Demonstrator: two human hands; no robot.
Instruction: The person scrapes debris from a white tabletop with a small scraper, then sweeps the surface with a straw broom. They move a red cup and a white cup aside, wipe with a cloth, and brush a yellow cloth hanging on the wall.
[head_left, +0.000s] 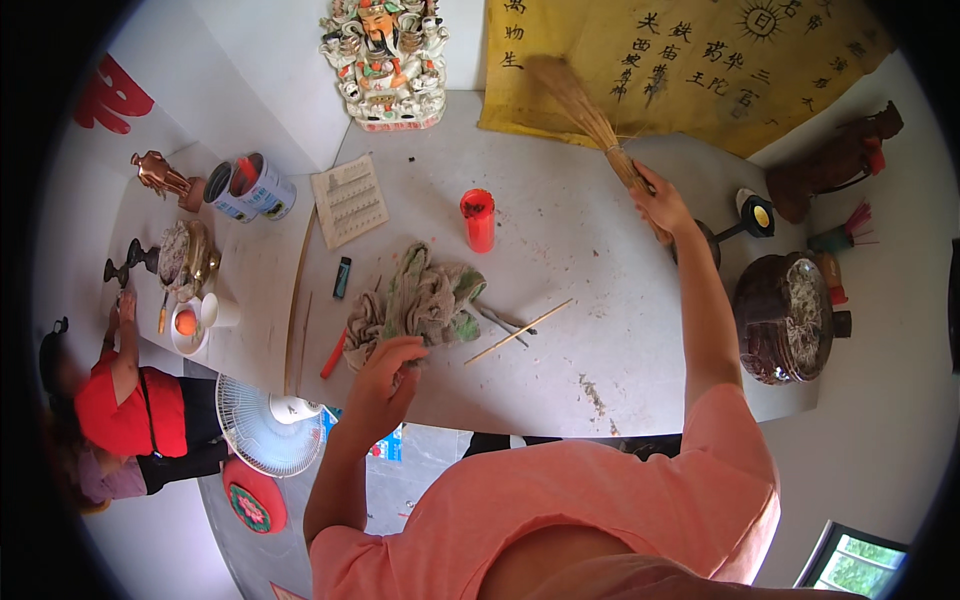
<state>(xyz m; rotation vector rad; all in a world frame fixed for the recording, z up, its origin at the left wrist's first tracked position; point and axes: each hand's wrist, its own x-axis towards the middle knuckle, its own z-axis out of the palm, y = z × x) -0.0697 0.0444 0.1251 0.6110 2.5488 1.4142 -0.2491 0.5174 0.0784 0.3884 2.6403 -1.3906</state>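
Note:
My right hand (664, 201) is closed around the handle of a straw hand broom (592, 120). The broom's bristles lie against or just in front of a yellow cloth (690, 67) with black writing at the back wall. My left hand (386, 390) hovers by the table's front edge with fingers curled but apart, and I see nothing held in it. Just beyond its fingers lies a crumpled grey-green rag (427, 300), which the fingertips overlap in view; contact is unclear. A red cup (478, 221) with dark residue stands behind the rag. A thin stick (517, 332) lies to the rag's right.
A porcelain deity figurine (386, 67) stands at the back. A brown incense urn (787, 322) and black candle holder (757, 217) occupy the right. Printed paper (350, 201) and a lighter (342, 278) lie left. Beyond are an electric fan (262, 427) and a person in red (135, 412).

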